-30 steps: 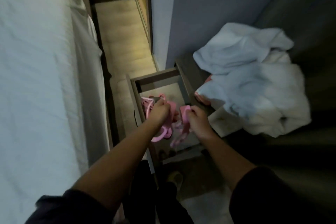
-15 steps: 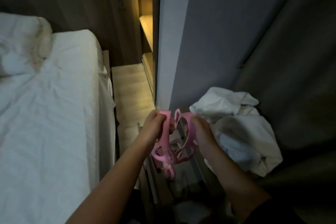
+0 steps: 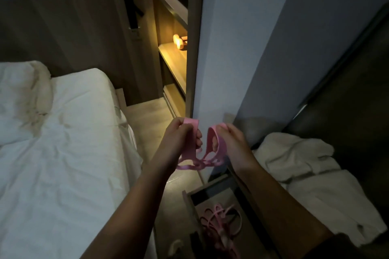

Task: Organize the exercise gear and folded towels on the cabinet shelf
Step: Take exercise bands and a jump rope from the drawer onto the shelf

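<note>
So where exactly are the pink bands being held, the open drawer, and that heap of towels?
pink bands [image 3: 190, 151]: head view, on the strap hanging under the left hand.
open drawer [image 3: 208, 186]: head view, on its far rim.
heap of towels [image 3: 294, 153]: head view, on the crumpled top.

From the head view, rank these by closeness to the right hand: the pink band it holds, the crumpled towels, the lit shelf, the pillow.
From the right hand:
1. Pink band, in its grip, shared with the left hand.
2. Crumpled towels, just to its right, lower.
3. Lit shelf, up and back, left of the wall.
4. Pillow, far left on the bed.
</note>
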